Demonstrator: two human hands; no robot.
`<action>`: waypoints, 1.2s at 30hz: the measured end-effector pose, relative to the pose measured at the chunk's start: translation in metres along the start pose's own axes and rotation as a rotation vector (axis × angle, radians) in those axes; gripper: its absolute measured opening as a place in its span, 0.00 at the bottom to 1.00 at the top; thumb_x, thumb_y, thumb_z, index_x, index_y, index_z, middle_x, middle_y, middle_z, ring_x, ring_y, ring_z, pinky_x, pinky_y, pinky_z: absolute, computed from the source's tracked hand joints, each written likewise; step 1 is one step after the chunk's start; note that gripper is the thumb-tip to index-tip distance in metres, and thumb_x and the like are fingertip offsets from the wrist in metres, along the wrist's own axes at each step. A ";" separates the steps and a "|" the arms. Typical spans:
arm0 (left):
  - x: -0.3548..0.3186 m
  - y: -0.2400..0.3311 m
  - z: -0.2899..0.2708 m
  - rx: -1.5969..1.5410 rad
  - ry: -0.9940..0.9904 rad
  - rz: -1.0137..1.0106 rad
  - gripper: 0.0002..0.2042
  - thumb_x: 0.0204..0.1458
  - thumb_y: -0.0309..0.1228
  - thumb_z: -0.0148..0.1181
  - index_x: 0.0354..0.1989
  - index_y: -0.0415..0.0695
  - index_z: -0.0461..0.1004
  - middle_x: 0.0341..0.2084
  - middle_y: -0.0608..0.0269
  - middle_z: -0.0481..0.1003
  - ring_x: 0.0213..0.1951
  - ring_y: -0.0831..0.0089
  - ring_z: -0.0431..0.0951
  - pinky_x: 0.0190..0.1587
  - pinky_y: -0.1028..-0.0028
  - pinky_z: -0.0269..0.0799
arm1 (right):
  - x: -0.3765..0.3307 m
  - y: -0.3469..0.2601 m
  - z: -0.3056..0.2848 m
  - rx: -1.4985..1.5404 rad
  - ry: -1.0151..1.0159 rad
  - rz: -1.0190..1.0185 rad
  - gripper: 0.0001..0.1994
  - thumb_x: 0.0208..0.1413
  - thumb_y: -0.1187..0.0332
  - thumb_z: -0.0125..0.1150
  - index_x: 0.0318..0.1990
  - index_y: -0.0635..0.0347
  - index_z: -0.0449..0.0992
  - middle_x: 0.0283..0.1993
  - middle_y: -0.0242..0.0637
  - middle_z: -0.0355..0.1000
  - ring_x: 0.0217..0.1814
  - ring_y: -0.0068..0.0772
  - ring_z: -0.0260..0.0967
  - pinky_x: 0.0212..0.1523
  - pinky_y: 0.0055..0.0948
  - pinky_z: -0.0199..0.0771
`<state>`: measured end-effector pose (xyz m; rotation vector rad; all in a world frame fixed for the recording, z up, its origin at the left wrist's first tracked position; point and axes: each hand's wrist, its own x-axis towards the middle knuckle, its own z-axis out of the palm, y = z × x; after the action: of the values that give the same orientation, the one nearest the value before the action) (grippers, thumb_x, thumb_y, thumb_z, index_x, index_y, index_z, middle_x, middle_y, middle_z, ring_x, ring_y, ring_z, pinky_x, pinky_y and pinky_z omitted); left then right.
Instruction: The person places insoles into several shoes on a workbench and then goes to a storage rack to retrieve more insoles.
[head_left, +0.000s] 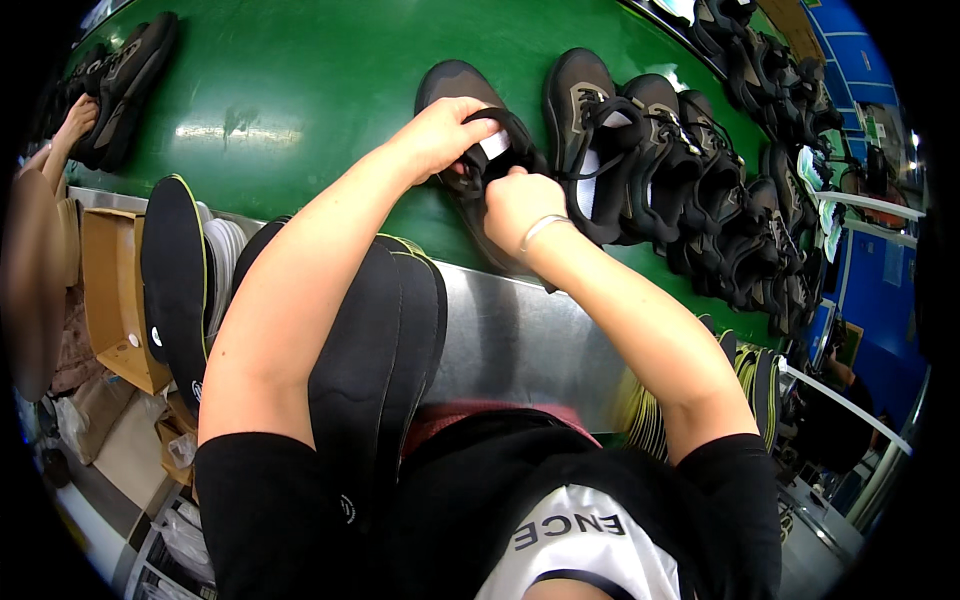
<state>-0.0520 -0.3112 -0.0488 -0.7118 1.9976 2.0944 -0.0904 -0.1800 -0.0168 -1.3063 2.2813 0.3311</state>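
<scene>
A black shoe [455, 80] lies on the green work surface in front of me, its toe pointing away. My left hand [445, 138] is closed on the upper by the tongue and laces, holding the mouth of the shoe wide. At the heel, my right hand [522, 208] is curled in a fist against the collar, its thumb at the opening. A white patch [494, 146] shows inside the shoe between my hands. What the right fingertips grip is hidden.
Right of my hands stand several matching black shoes [580, 85]. Black insoles with yellow-green edges [410, 300] stack at the near left, more [755, 390] at the near right. A cardboard box [118, 290] sits far left. Another person's hand [76, 120] touches shoes [135, 85] there.
</scene>
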 end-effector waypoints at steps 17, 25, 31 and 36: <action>-0.001 0.002 0.003 0.094 0.025 0.059 0.11 0.50 0.33 0.49 0.39 0.42 0.70 0.24 0.70 0.71 0.21 0.84 0.67 0.20 0.82 0.63 | 0.028 0.012 0.022 0.032 -0.306 0.050 0.18 0.47 0.63 0.49 0.45 0.61 0.66 0.44 0.50 0.66 0.45 0.45 0.67 0.43 0.33 0.68; -0.001 -0.002 0.006 0.062 0.099 0.081 0.10 0.50 0.32 0.49 0.39 0.43 0.70 0.25 0.71 0.71 0.23 0.84 0.67 0.21 0.83 0.62 | 0.007 0.014 0.013 -0.388 -0.314 -0.329 0.11 0.49 0.67 0.47 0.37 0.60 0.69 0.36 0.40 0.71 0.36 0.37 0.71 0.37 0.30 0.71; -0.004 -0.007 0.008 0.198 0.290 0.218 0.12 0.47 0.30 0.49 0.38 0.37 0.70 0.31 0.57 0.73 0.35 0.70 0.72 0.41 0.73 0.66 | 0.046 0.016 0.053 -0.157 0.197 -0.414 0.13 0.49 0.65 0.45 0.38 0.63 0.70 0.47 0.45 0.62 0.45 0.42 0.64 0.47 0.34 0.64; -0.018 0.011 0.038 0.494 0.453 0.285 0.18 0.40 0.36 0.53 0.39 0.39 0.66 0.34 0.47 0.71 0.39 0.53 0.70 0.44 0.64 0.65 | 0.109 0.011 0.073 0.152 -0.106 -0.212 0.15 0.50 0.63 0.46 0.40 0.62 0.71 0.50 0.46 0.63 0.50 0.39 0.63 0.50 0.34 0.62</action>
<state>-0.0494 -0.2719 -0.0308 -0.8989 2.8628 1.5302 -0.1245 -0.2228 -0.1364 -1.4009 2.0169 0.1477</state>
